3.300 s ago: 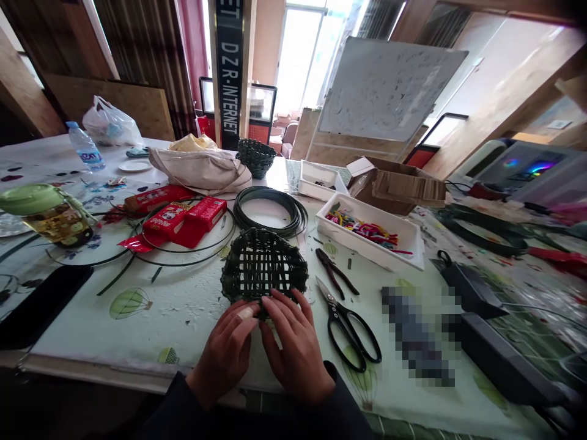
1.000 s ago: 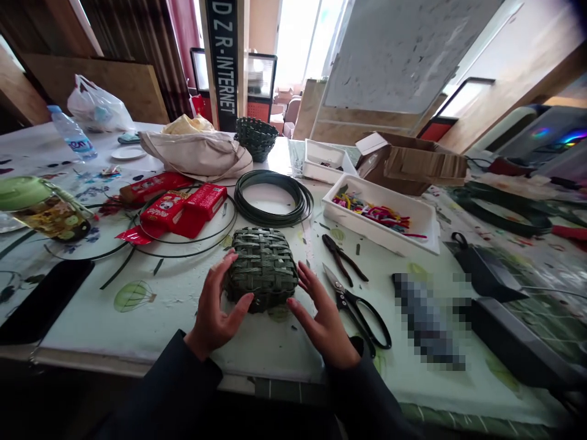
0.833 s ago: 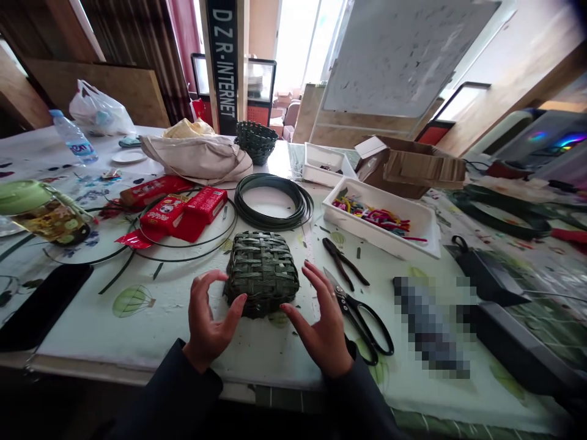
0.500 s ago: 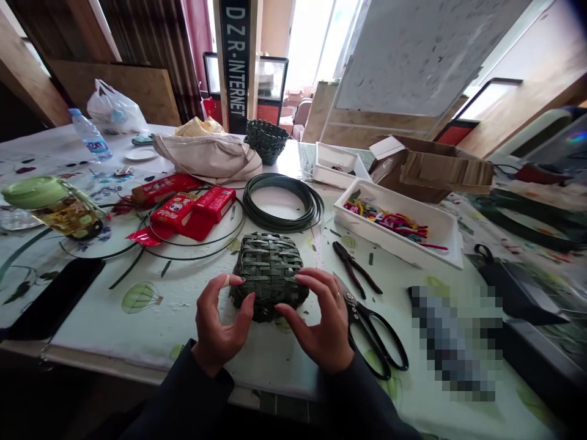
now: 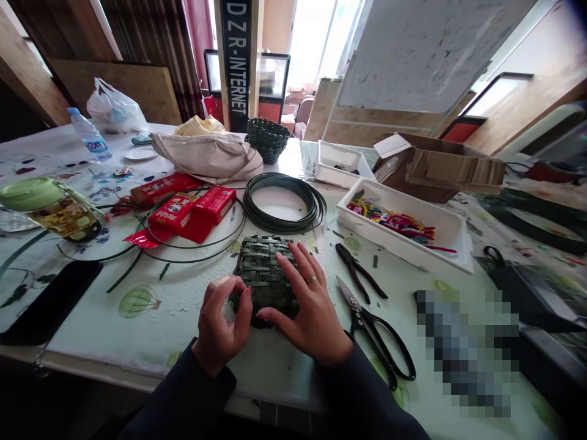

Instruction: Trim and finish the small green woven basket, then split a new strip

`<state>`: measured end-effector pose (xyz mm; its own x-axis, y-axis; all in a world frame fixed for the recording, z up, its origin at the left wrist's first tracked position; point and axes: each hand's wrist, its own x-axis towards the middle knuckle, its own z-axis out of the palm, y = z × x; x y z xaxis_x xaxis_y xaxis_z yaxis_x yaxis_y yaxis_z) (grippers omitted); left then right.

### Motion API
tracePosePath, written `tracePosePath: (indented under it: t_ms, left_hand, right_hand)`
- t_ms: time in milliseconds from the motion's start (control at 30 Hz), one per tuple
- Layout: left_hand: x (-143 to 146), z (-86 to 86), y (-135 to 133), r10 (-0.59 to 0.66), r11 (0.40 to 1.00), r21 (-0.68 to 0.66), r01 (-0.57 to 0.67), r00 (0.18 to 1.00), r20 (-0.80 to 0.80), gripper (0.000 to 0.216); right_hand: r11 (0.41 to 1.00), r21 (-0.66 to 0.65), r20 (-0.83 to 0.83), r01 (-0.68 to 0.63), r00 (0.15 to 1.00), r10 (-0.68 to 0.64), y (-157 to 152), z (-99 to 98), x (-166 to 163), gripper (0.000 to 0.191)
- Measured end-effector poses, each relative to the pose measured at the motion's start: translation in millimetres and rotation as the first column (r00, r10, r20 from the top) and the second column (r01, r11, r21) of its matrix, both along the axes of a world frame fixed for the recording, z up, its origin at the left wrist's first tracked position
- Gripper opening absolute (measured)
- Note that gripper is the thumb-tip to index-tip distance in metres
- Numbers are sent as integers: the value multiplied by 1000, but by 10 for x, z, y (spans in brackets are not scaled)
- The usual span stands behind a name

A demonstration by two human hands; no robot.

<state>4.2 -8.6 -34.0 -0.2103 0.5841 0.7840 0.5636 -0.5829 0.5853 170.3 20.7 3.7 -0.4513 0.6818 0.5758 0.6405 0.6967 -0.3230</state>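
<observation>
A small dark green woven basket [image 5: 263, 269] lies on the table in front of me, its flat woven face turned up. At its near left corner, my left hand [image 5: 224, 324] is closed, thumb and forefinger pinched together on the edge of the weave. Spread over the right side is my right hand [image 5: 312, 311], fingers apart and resting on the basket, with the thumb at the near edge. My right fingers cover part of the basket's right side. Pliers [image 5: 358, 269] and black-handled scissors [image 5: 376, 330] lie to the right of the hand.
Beyond the basket sits a coil of dark strip [image 5: 284, 227]. Red packets [image 5: 215, 211], a lidded bottle [image 5: 59, 214] and a phone [image 5: 50, 305] lie leftward. A white tray [image 5: 440, 260] of colourful pieces stands right, before a cardboard box [image 5: 458, 171]. Another woven basket [image 5: 268, 140] stands behind.
My right hand has moved left and forward over the basket, fingers spreading on top. My left thumb and forefinger have come together at the basket's corner.
</observation>
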Motion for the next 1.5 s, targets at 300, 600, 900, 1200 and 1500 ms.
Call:
tracePosePath:
  t_ms: [300,600,900,1200,1500]
  left_hand:
    - [-124,164,-93,-95,985,-159,70,984,-154,48]
    - [-195,492,-106,-168,976,-210,48,782,-600,46]
    - [-120,525,-199,-97,979,-198,-54,727,-680,48]
    - [-118,605,-145,-152,960,-276,-50,735,-661,47]
    - [-98,613,-142,-206,940,-339,-42,723,-659,43]
  right_hand:
    - [997,-41,190,-58,980,65,46,4,50,79]
    - [998,-42,147,-54,987,59,35,-26,31,75]
    - [999,-33,109,-32,993,36,28,-46,2,72]
    - [999,-33,98,-35,994,38,31,-68,7,73]
    - [999,-43,85,-23,996,27,12,-61,-15,67]
